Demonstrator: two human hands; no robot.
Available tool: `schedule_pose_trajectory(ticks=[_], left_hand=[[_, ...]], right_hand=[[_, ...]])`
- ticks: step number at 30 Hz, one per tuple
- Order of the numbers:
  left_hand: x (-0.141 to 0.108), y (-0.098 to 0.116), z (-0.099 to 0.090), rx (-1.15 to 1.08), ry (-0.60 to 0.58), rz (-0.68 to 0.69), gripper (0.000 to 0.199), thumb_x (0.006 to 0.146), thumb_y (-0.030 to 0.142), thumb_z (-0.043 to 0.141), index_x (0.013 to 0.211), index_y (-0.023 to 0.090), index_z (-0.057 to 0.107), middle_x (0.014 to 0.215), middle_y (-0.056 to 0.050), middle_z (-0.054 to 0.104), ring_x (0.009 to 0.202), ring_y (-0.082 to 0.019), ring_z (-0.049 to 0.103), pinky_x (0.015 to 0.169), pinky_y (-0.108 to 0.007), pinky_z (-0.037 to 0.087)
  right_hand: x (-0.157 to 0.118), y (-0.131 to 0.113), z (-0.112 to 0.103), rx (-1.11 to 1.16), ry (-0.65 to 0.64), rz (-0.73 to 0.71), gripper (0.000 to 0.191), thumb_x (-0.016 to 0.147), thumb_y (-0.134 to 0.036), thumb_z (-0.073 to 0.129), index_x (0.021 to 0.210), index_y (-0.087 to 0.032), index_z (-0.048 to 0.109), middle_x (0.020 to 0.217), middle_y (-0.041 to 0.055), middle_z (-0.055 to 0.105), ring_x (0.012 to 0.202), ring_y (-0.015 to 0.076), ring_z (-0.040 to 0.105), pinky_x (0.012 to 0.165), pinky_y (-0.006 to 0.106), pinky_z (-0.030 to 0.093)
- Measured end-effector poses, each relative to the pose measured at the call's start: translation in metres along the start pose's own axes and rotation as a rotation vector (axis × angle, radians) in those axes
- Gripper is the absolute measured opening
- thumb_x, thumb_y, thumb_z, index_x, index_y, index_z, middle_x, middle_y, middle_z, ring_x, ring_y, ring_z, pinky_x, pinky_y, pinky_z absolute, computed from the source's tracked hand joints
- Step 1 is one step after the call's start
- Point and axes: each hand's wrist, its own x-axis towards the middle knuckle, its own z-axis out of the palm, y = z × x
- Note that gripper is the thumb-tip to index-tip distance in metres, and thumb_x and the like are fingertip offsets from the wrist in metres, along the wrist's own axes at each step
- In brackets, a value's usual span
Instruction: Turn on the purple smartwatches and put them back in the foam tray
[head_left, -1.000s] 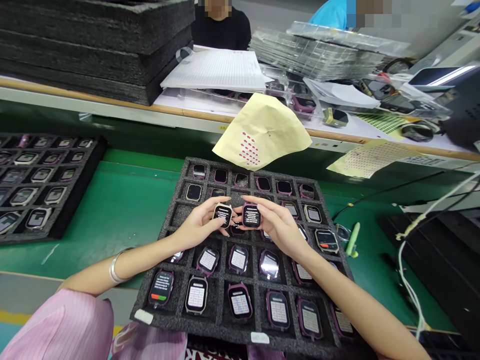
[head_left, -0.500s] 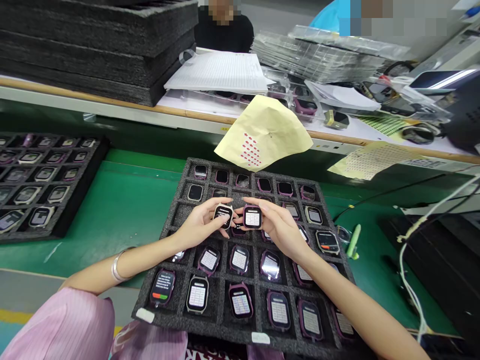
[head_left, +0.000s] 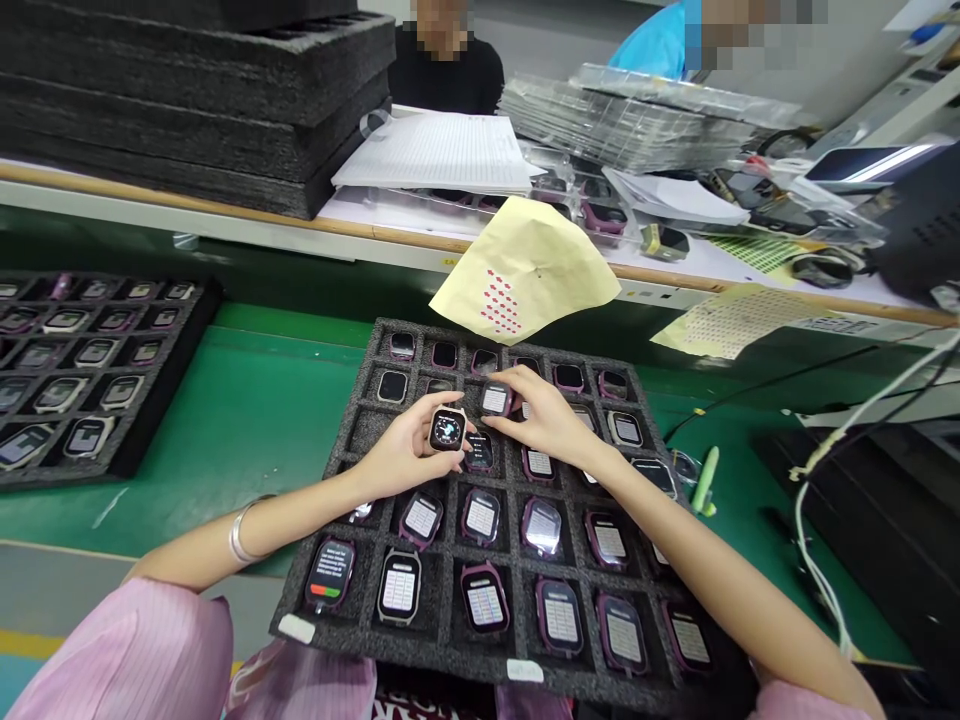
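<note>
My left hand [head_left: 416,445] is closed on a light-framed smartwatch [head_left: 448,430] without a strap, its screen lit with a round dial. My right hand [head_left: 544,412] grips a purple smartwatch [head_left: 496,399] between thumb and fingers; its screen shows a white list. This second watch is over a compartment in the upper middle of a black foam tray [head_left: 361,430]. Below the two hands, another watch [head_left: 478,452] with a lit screen lies in its compartment. Strapless purple and light watches fill most compartments nearby, many with lit lists; my right forearm covers part of the tray.
A second foam tray [head_left: 120,440] of watches lies at the left on the green tabletop [head_left: 247,400]. Stacked black foam trays [head_left: 322,110], papers [head_left: 435,150] and plastic packs stand on the raised shelf. Yellow paper [head_left: 532,270] overhangs its edge. Cables [head_left: 806,530] hang at the right.
My right hand has moved up and away from my left, carrying the purple watch to the tray. The left watch's screen has switched from a menu to a dial, and my left thumb has come off it.
</note>
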Motion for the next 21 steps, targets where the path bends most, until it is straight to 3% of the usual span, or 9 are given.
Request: schedule_pose_trajectory(ticks=[4,8,12,16,21], left_hand=[[-0.001,-0.001,0.0,0.01,-0.022,-0.005,0.057,0.077,0.015,0.068,0.127,0.02,0.041,0.105,-0.007,0.057,0.088,-0.016,0.061,0.07,-0.028,0.057],[0.0,-0.002,0.0,0.015,-0.008,0.02,0.053,0.079,0.017,0.067,0.126,0.02,0.042,0.102,-0.007,0.057,0.087,-0.016,0.06,0.068,-0.026,0.057],[0.003,-0.002,-0.001,0.071,0.126,0.096,0.055,0.077,0.022,0.068,0.126,0.021,0.043,0.098,-0.005,0.056,0.085,-0.017,0.06,0.061,-0.025,0.056],[0.004,-0.001,-0.002,0.109,0.245,0.192,0.054,0.077,0.019,0.068,0.124,0.021,0.043,0.098,-0.004,0.053,0.078,-0.014,0.055,0.057,-0.021,0.052],[0.001,0.0,-0.002,0.129,0.236,0.2,0.061,0.077,0.013,0.065,0.128,0.025,0.034,0.087,0.001,0.051,0.069,-0.011,0.052,0.055,-0.02,0.048]], right_hand=[[0.013,0.003,-0.007,-0.352,-0.085,-0.194,0.052,0.076,-0.035,0.073,0.124,-0.017,0.06,0.115,0.0142,0.055,0.108,0.0332,0.052,0.094,0.051,0.044],[0.027,-0.01,-0.001,-0.361,-0.104,-0.272,0.027,0.09,-0.03,0.059,0.113,-0.018,0.066,0.117,0.0122,0.058,0.108,0.0292,0.05,0.095,0.045,0.04],[0.044,-0.025,0.028,-0.275,-0.184,-0.196,0.017,0.087,-0.014,0.059,0.099,-0.017,0.07,0.1,0.0099,0.065,0.095,0.025,0.054,0.089,0.041,0.042],[0.056,-0.03,0.056,-0.225,-0.062,-0.078,0.025,0.077,0.0,0.058,0.098,-0.009,0.068,0.093,0.0136,0.064,0.088,0.0251,0.057,0.08,0.039,0.044],[0.055,-0.028,0.052,-0.02,0.024,-0.017,0.007,0.079,-0.017,0.066,0.081,-0.012,0.07,0.08,0.0074,0.067,0.077,0.0211,0.063,0.071,0.032,0.048]])
